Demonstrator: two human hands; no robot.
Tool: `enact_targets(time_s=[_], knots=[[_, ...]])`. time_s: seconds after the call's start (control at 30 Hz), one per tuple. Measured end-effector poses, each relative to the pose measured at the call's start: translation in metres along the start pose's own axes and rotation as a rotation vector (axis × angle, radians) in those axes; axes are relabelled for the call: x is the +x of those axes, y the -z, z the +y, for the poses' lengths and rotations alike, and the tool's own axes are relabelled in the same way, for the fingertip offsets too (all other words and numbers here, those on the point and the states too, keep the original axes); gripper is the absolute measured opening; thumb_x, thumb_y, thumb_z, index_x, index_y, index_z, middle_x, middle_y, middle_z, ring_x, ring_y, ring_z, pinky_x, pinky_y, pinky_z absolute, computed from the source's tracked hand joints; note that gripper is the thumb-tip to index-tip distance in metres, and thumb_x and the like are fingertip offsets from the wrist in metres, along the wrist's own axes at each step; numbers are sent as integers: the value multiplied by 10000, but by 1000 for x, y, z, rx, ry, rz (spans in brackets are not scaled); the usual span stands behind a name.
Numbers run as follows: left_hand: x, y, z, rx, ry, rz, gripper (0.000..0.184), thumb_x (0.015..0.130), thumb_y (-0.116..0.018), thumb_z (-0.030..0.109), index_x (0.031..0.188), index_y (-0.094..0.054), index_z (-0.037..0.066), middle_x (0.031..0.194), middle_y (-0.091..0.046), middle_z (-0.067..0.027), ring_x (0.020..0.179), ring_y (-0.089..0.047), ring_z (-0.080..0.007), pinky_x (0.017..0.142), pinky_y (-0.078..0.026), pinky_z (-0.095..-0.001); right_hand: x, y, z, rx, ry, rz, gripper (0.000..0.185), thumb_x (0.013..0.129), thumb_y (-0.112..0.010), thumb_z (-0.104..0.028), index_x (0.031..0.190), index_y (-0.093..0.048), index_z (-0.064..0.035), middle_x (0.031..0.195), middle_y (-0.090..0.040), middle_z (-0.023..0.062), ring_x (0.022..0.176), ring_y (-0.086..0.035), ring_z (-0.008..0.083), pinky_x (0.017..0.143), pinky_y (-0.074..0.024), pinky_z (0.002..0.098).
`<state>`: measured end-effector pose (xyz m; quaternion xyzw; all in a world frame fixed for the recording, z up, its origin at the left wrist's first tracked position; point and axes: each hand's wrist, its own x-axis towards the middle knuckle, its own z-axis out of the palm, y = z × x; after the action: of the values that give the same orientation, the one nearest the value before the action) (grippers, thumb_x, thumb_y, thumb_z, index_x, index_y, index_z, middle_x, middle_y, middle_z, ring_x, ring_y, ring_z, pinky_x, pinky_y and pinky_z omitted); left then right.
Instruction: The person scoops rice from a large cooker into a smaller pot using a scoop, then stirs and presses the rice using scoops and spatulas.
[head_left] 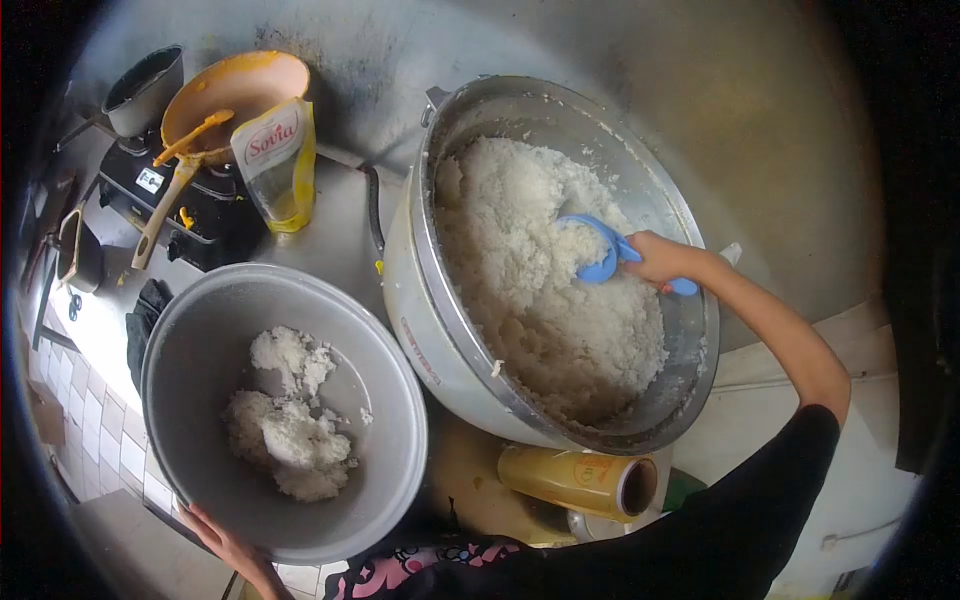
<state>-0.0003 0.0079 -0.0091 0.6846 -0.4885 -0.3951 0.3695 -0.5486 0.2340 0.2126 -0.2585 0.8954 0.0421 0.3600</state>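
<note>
My right hand (656,260) is closed round the handle of a blue scoop (598,268), whose bowl is sunk in white cooked rice (530,215). That rice fills much of a large metal pot (408,300) on the right. To the left is a wide grey basin (385,420) with several clumps of rice (290,440) at its bottom. At the basin's near rim rests my left hand (215,535), its fingers against the outside and partly hidden by the rim.
A gas stove (190,235) carries an orange pan (265,75) with an orange spatula (195,138), and a dark saucepan (145,90). An oil pouch (280,170) stands beside it. Below the pot lies a roll of plastic wrap (560,480). A metal wall (640,50) rises behind.
</note>
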Motion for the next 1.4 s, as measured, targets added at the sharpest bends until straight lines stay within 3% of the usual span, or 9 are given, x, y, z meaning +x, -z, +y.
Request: enact_targets(time_s=[0.23, 0.33, 0.43, 0.5, 0.6, 0.77, 0.97, 1.17, 1.4], knots=[[4, 2, -15, -24, -55, 0, 635, 922, -371, 450, 1362, -260, 6, 1410, -257, -169, 1285, -282, -263, 1042, -229, -336, -27, -27, -10, -100, 63, -3, 205, 800, -500, -81, 959, -493, 49, 475, -478, 67, 341, -472, 164, 343, -393, 310], [9, 8, -26, -3, -89, -48, 641, 920, -373, 454, 1365, -253, 8, 1416, -244, -169, 1289, -276, -263, 1042, -231, -335, -22, -54, -6, -153, 347, -134, 196, 788, -502, -76, 939, -497, 50, 489, -491, 77, 345, -478, 178, 347, -398, 321], [-3, 3, -8, 18, -10, 18, 643, 920, -368, 457, 1366, -249, 8, 1421, -235, -162, 1290, -275, -263, 1045, -228, -335, -21, -63, -44, -272, 635, 46, 160, 781, -509, -78, 881, -486, 45, 495, -492, 82, 342, -476, 175, 348, -396, 327], [8, 11, -21, 245, -235, -54, 649, 919, -365, 464, 1364, -251, 6, 1421, -236, -160, 1291, -274, -265, 1047, -225, -337, -50, -54, -75, -142, 214, -338, 139, 785, -512, -86, 818, -453, 35, 480, -479, 81, 338, -466, 162, 335, -378, 324], [4, 3, -7, 24, -79, -5, 648, 920, -366, 461, 1363, -249, 3, 1414, -249, -166, 1291, -275, -265, 1049, -218, -336, -65, -62, -66, 40, 53, -464, 145, 794, -509, -95, 789, -428, 25, 454, -457, 75, 333, -451, 148, 322, -359, 315], [4, 1, -6, 9, -56, -11, 637, 924, -370, 446, 1359, -255, -5, 1405, -269, -166, 1283, -292, -263, 1045, -223, -334, -78, -54, -61, 102, 74, -418, 250, 807, -507, -145, 636, -448, 27, 415, -417, 54, 321, -435, 156, 292, -329, 298], [-3, -2, -3, -52, -82, -16, 596, 940, -356, 408, 1366, -245, 6, 1404, -269, -168, 1283, -291, -254, 1043, -218, -321, -56, -66, 7, 411, -128, -779, 361, 850, -424, -125, 507, -375, -25, 396, -360, 53, 302, -339, 137, 291, -289, 287], [-3, -8, 5, -164, -83, -44, 592, 941, -363, 398, 1361, -249, -3, 1391, -288, -175, 1269, -312, -245, 1033, -235, -315, -122, -32, -47, 555, -40, -168, 261, 876, -411, -105, 621, -403, -49, 422, -295, 22, 281, -274, 100, 242, -229, 272], [-5, -9, 5, -193, -171, -44, 569, 948, -356, 384, 1333, -291, -29, 1327, -375, -182, 1226, -357, -247, 1017, -241, -304, -154, -46, -189, 487, 407, -28, 173, 871, -447, -91, 1032, -450, -28, 471, -355, 14, 308, -347, 126, 278, -292, 282]])
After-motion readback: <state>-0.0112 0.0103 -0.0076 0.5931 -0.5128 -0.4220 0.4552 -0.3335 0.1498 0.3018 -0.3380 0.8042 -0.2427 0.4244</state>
